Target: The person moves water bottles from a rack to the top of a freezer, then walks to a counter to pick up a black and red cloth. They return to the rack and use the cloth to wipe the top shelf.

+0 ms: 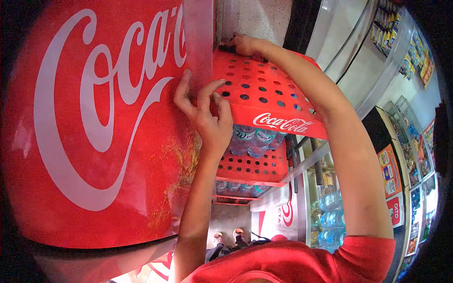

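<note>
My right hand (247,45) reaches over the perforated red Coca-Cola shelf (271,101) to its far left corner. Its fingers are bent around something small and dark there that I cannot make out. My left hand (205,106) is raised between the shelf's left edge and the big red Coca-Cola panel (118,141). Its fingers are apart and slightly curled, holding nothing; the fingertips are close to the panel's edge and the shelf. Bottled water (258,141) stands in rows under the top shelf.
A lower perforated red shelf (255,165) sits below, with more bottles beneath. At right are stacked water bottles (330,221), hanging snack packets (391,28) and a goods rack (410,137). Dark cables run along the wall at upper right. Rust marks the panel's lower edge.
</note>
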`<state>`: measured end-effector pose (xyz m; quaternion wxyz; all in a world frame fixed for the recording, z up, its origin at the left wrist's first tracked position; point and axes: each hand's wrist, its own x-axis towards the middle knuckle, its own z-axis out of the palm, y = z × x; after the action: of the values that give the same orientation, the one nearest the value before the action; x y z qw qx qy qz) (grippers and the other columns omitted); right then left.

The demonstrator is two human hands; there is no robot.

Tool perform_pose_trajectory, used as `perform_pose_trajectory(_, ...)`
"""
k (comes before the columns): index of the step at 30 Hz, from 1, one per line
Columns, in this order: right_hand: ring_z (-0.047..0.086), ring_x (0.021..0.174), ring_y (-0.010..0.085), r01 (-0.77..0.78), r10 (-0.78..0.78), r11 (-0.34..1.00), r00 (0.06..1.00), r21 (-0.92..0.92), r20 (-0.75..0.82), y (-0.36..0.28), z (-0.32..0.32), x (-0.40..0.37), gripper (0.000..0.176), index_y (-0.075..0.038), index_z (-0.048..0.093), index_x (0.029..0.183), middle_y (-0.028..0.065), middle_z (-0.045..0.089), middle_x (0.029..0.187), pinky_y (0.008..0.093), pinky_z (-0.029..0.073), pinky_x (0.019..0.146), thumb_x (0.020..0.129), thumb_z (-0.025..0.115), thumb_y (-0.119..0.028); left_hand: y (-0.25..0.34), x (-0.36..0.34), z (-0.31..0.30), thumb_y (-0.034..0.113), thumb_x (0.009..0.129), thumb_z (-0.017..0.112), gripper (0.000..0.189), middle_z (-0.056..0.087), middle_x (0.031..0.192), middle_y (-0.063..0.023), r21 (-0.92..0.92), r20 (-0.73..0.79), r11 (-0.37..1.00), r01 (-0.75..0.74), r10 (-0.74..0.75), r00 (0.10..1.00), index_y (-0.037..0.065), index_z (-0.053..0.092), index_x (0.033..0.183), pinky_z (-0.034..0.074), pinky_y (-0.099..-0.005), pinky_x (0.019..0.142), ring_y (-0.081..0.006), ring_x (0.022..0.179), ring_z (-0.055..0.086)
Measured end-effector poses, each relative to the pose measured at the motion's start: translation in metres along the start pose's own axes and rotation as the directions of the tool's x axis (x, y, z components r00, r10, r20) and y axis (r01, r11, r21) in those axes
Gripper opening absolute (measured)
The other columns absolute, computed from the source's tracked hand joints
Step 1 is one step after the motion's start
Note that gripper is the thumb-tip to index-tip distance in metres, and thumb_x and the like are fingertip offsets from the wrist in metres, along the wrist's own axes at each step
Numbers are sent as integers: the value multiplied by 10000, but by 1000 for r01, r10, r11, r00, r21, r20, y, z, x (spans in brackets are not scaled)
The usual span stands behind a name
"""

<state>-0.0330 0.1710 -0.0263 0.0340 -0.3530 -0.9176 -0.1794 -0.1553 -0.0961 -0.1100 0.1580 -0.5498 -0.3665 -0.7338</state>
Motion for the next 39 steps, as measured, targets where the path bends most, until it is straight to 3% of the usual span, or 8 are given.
perform_pose_trajectory(2, 527, 992, 400, -101, 103, 995, 976, -22, 189, 2, -4, 1, 543, -245, 500, 1279, 241, 506, 1126, 409, 423, 916, 759, 487, -91, -2, 1, 0, -61, 724, 538, 326, 325, 1310, -203, -14, -1, 1000, -1, 1, 1000, 88, 617, 1003, 292, -421, 1002, -341, 1229, 334)
perform_pose_trajectory(11, 601, 927, 355, -201, 199, 978, 979, -59, -40, 49, 22, -23, 335, -113, 606, 1071, 220, 618, 976, 485, 488, 744, 750, 538, -184, 0, 4, -2, -54, 727, 530, 305, 306, 1321, -202, 19, 40, 1000, -13, 12, 999, 89, 631, 977, 296, -416, 998, -339, 1229, 330)
perform_pose_trajectory(15, 625, 851, 362, -179, 200, 971, 971, -158, 132, 27, 4, -8, 239, -69, 657, 910, 226, 632, 872, 481, 501, 705, 755, 527, -198, -4, 1, -3, -47, 725, 527, 308, 292, 1330, -204, -18, 48, 1000, -16, 17, 999, 93, 636, 977, 296, -414, 999, -343, 1230, 322)
perform_pose_trajectory(18, 633, 793, 375, -258, 244, 966, 927, -10, -284, -2, 0, -6, 225, -55, 675, 792, 220, 635, 804, 464, 510, 701, 749, 533, -224, -1, 3, -5, -49, 716, 529, 316, 288, 1333, -206, -3, 52, 1000, -9, 10, 999, 98, 637, 974, 296, -414, 999, -349, 1225, 321)
perform_pose_trajectory(32, 575, 964, 392, -310, 312, 950, 948, -36, 57, 17, -4, -9, 363, -118, 597, 1123, 235, 608, 1013, 449, 458, 835, 861, 449, -321, -5, 6, -5, -34, 703, 551, 268, 303, 1317, -224, -7, 57, 999, -39, 39, 998, 81, 631, 933, 284, -426, 1007, -368, 1217, 332)
perform_pose_trajectory(33, 620, 818, 285, -154, 153, 988, 988, -23, -29, 32, 9, -7, 252, -72, 664, 881, 159, 645, 837, 386, 500, 709, 777, 533, -260, -5, 4, -5, -33, 702, 552, 265, 305, 1314, -221, -34, 57, 999, -35, 36, 998, 80, 630, 929, 284, -425, 1008, -369, 1220, 330)
perform_pose_trajectory(36, 587, 950, 389, -249, 256, 967, 936, -60, 240, 31, -5, -12, 443, -47, 622, 1074, 250, 605, 1020, 441, 460, 825, 876, 425, -391, -2, 6, -7, -34, 699, 553, 263, 311, 1304, -214, -59, 64, 998, -20, 24, 998, 80, 629, 923, 281, -428, 1010, -372, 1229, 324)
perform_pose_trajectory(39, 612, 901, 374, -318, 313, 948, 922, -15, 229, 26, -12, -27, 463, -42, 651, 1021, 220, 635, 972, 429, 482, 779, 827, 493, -431, 4, 8, -9, -31, 699, 551, 243, 322, 1289, -194, -65, 56, 998, 9, -5, 998, 87, 630, 897, 273, -419, 1016, -352, 1222, 327)
